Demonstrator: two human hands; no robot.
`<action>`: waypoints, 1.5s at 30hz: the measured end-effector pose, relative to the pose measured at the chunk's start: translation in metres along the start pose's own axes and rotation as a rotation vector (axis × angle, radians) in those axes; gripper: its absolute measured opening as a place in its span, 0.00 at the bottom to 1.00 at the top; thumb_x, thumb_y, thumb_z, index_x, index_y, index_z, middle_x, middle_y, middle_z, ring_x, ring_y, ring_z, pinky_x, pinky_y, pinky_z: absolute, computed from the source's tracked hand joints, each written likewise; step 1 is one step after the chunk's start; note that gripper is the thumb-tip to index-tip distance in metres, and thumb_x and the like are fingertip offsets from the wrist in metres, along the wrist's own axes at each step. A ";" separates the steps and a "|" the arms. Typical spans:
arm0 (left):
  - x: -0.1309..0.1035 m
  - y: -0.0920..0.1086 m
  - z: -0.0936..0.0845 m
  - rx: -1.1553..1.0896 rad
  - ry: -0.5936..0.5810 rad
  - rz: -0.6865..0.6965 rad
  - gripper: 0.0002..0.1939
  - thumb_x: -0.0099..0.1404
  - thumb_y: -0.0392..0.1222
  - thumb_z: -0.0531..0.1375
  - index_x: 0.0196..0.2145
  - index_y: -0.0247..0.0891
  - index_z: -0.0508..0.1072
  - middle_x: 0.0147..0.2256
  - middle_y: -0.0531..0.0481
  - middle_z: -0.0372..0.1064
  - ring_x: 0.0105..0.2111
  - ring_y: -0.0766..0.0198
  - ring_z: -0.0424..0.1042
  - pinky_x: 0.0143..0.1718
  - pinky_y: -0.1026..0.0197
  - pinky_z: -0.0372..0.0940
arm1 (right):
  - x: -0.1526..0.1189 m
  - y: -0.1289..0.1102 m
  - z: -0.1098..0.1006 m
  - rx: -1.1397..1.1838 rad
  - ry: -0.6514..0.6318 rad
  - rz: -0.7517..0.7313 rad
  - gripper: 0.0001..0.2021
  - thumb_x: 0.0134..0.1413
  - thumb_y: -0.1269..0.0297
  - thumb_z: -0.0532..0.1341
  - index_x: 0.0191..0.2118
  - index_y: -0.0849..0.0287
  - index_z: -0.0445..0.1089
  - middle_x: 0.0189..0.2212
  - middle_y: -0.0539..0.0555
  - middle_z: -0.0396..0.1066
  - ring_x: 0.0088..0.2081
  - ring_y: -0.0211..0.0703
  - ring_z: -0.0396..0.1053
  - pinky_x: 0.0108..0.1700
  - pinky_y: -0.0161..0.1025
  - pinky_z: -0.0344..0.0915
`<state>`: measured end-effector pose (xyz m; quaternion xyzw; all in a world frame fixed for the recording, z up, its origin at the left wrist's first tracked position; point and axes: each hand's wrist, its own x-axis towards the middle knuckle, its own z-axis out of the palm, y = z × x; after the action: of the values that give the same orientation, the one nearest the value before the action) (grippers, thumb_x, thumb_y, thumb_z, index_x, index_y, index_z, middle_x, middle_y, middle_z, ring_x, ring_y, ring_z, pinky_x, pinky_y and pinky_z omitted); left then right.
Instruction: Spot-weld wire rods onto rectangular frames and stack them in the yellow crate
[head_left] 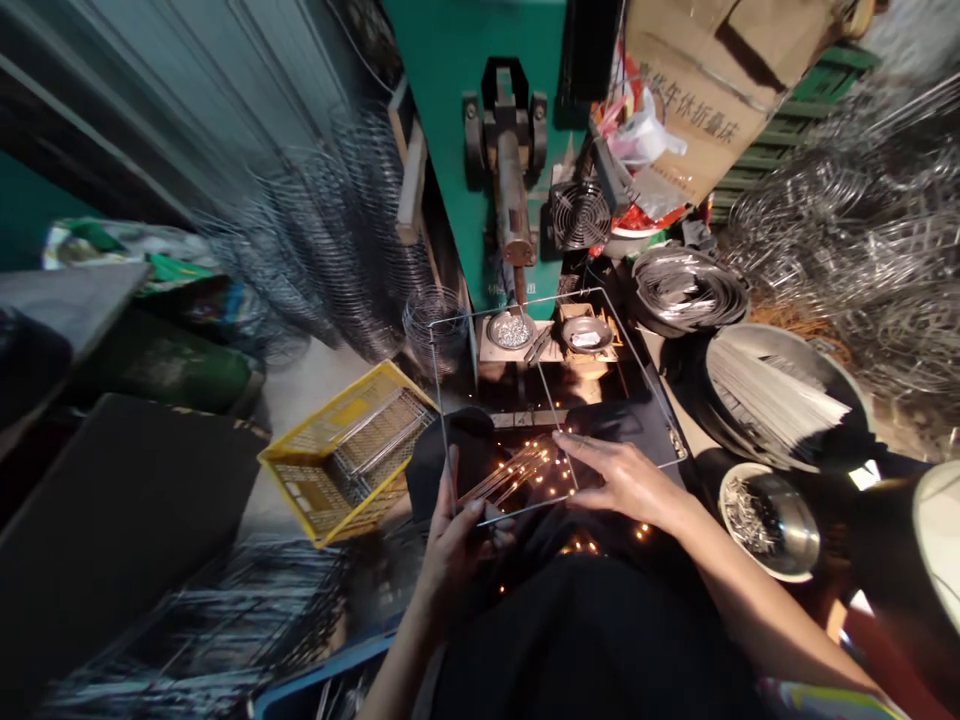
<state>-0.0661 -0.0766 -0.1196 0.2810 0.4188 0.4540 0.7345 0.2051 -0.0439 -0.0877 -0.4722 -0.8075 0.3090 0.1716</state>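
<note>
A rectangular wire frame (440, 400) with a rod (549, 398) across its middle is held over my lap, its far side at the tip of the machine's electrode (519, 285). My left hand (454, 530) is closed on the near left corner of the frame, and several thin rods stick out beside its fingers. My right hand (619, 478) pinches the middle rod near its lower end. Orange sparks scatter between and below my hands. Beneath the electrode sits a dish of small metal pieces (511, 330), with a second dish (587, 335) to its right.
A yellow basket (326, 525) holding wire pieces stands at the left. Coiled wire rings (375, 240) are stacked behind it. On the right are a large bowl of metal strips (859, 375), a bowl of small parts (802, 540) and tangled wire (862, 230). A green machine (442, 60) rises ahead.
</note>
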 end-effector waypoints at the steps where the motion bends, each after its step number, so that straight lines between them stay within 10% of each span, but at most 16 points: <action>1: 0.004 0.000 -0.002 -0.008 -0.009 0.019 0.51 0.65 0.40 0.60 0.69 0.49 0.25 0.26 0.50 0.75 0.22 0.60 0.75 0.24 0.62 0.69 | 0.002 0.002 0.000 -0.016 0.011 -0.001 0.42 0.52 0.59 0.70 0.69 0.47 0.50 0.64 0.54 0.58 0.61 0.53 0.62 0.62 0.49 0.63; 12: 0.152 0.058 -0.022 -0.115 -0.101 0.269 0.45 0.63 0.34 0.61 0.70 0.39 0.40 0.24 0.50 0.75 0.23 0.59 0.76 0.24 0.62 0.69 | 0.134 0.042 -0.056 -0.384 0.236 -0.044 0.40 0.50 0.43 0.67 0.65 0.57 0.61 0.49 0.61 0.74 0.50 0.59 0.72 0.50 0.51 0.69; 19: 0.219 0.097 -0.031 -0.134 -0.112 0.342 0.49 0.61 0.32 0.61 0.70 0.46 0.35 0.23 0.53 0.72 0.24 0.60 0.75 0.24 0.63 0.68 | 0.195 0.077 -0.086 -0.412 0.250 -0.134 0.31 0.60 0.52 0.62 0.65 0.59 0.59 0.52 0.62 0.73 0.51 0.55 0.72 0.50 0.46 0.69; 45: 0.262 0.125 -0.031 -0.136 -0.062 0.352 0.45 0.63 0.29 0.57 0.70 0.37 0.35 0.23 0.51 0.74 0.20 0.60 0.75 0.21 0.64 0.68 | 0.246 0.095 -0.095 -0.450 0.266 -0.132 0.25 0.64 0.49 0.57 0.61 0.56 0.64 0.51 0.60 0.73 0.50 0.55 0.72 0.48 0.45 0.69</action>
<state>-0.0850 0.2141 -0.1301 0.3137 0.3087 0.5936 0.6737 0.1996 0.2363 -0.0824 -0.4810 -0.8554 0.0452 0.1867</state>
